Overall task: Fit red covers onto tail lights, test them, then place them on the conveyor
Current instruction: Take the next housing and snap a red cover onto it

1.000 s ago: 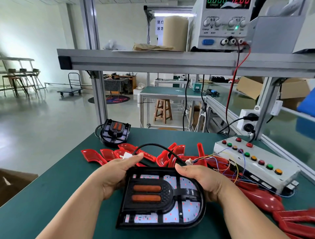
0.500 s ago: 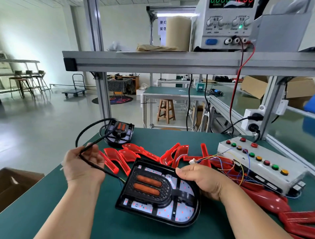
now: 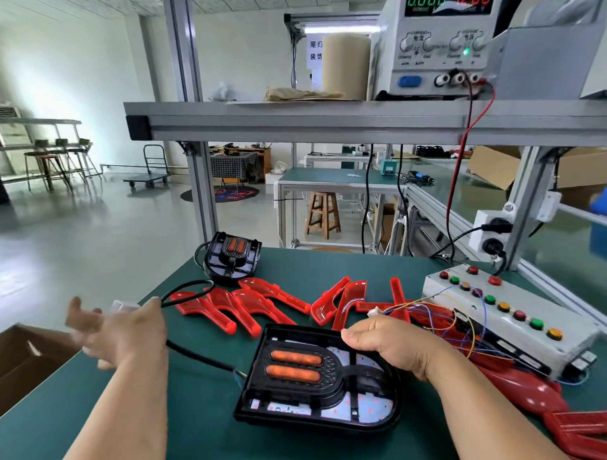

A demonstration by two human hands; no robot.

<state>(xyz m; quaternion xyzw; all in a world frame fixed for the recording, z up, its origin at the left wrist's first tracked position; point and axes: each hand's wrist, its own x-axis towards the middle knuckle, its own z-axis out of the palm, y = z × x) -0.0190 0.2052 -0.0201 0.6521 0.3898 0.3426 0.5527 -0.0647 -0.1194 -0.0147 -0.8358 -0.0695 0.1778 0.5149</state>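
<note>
The black plastic tail light [image 3: 318, 377], uncovered on the green surface [image 3: 203, 410], is gripped by the fingers of the right hand [image 3: 391, 348]. Behind it, red plastic covers [image 3: 253, 305] lie unfitted. The grasp of the blurred left hand [image 3: 121, 335] cannot be told.

1. The power supply [image 3: 437, 49] on the shelf [image 3: 295, 121] carries a green display [image 3: 427, 5] at the picture's top edge. Only the lower halves of its digits show, and they look like a row of zeros.
2. Beside it is a red display [image 3: 469, 3], cut off too far to read.
3. Above the supply's left pair of knobs is printed "CURRENT", with 电流 between them. Above the right pair is "VOLTAGE", with Chinese characters too blurred to tell.
4. The small print under the knobs is too blurred to read.
5. A white paper sign [image 3: 316, 51], partly hidden by a cardboard roll [image 3: 345, 65], bears black characters. The top line begins 尾, and 装饰 stands below.
</note>
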